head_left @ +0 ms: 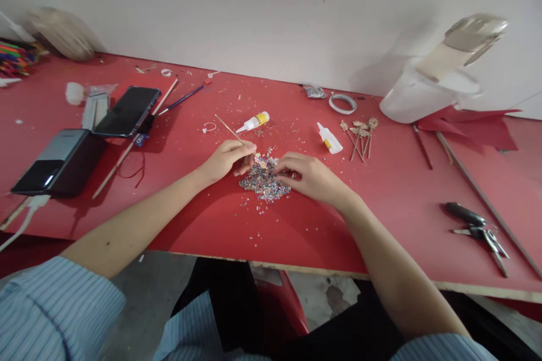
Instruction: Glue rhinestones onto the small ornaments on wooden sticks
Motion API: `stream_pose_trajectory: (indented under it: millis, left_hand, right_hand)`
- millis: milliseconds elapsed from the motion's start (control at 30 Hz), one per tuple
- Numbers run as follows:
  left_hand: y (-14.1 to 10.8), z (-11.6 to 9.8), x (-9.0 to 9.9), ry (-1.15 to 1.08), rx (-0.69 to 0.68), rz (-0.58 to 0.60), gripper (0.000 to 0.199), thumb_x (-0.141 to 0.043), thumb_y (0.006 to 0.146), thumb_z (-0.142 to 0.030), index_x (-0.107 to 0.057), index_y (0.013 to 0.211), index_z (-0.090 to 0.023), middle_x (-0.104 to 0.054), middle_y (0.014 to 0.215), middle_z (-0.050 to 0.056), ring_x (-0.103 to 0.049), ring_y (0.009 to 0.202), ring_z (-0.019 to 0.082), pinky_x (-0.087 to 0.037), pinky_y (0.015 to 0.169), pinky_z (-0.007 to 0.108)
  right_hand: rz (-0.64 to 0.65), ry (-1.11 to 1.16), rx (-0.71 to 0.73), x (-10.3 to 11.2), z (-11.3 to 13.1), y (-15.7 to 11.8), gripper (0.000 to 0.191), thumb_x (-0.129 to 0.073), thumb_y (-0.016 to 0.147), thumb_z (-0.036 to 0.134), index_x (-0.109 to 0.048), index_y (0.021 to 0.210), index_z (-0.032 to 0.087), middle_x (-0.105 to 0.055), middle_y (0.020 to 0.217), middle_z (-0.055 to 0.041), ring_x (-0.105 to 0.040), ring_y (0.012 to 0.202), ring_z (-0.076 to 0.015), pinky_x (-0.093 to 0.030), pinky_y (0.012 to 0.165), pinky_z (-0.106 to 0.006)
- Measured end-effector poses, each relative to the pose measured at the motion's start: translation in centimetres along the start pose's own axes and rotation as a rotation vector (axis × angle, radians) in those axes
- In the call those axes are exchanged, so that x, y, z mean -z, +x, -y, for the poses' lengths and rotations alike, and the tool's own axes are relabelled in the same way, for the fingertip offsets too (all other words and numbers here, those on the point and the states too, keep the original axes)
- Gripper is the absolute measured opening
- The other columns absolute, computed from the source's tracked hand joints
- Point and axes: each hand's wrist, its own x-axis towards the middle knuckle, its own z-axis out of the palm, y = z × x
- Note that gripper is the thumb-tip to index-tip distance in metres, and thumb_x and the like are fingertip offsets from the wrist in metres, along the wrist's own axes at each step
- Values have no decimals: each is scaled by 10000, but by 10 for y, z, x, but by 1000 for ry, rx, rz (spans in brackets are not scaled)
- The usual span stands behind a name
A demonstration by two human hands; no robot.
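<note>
A thin stick is pinched in my left hand, its upper end pointing up and left. At its lower end a small pale, sparkly piece hangs over a pile of silvery, multicoloured bits. My right hand is at the right side of the pile, fingers bent and fingertips close together at the bits; whatever they hold is too small to make out. Behind the hands lie two small white bottles with yellow labels, one near the stick, the other further right.
Several sticks with glittery leaf-like tops and a tape roll lie back right. A white bucket stands by the wall, keys at right. Phone, dark box-shaped device and brush lie left.
</note>
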Motion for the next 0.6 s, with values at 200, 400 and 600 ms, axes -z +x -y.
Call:
stream_pose_trajectory:
  millis: [200,400,600]
  left_hand:
    - [0,0,0,5,-3,2,341,-517,901,-360,-591,641,-153,-521,476,-8,-444,373,55,-341,363,178]
    - [0,0,1,15,8,8,336,-516,896,-359,-582,638,-155,-516,472,-10,-443,372,58,-340,362,182]
    - [0,-1,0,22,5,10,342,-509,900,-356,-582,634,-153,-513,466,-13,-436,358,54,-343,365,188]
  right_hand:
    - [67,31,21,0,3,0,116,-538,894,234,-647,922,209,-643,951,-29,-596,875,-132,-450,790,-278]
    - [72,59,36,1,1,-1,122,-538,899,252,-651,923,212,-648,941,-31,-595,849,-132,-449,774,-281]
    - [135,52,58,-1,1,0,115,-537,904,245,-643,935,218,-654,964,-18,-592,846,-126,-447,766,-272]
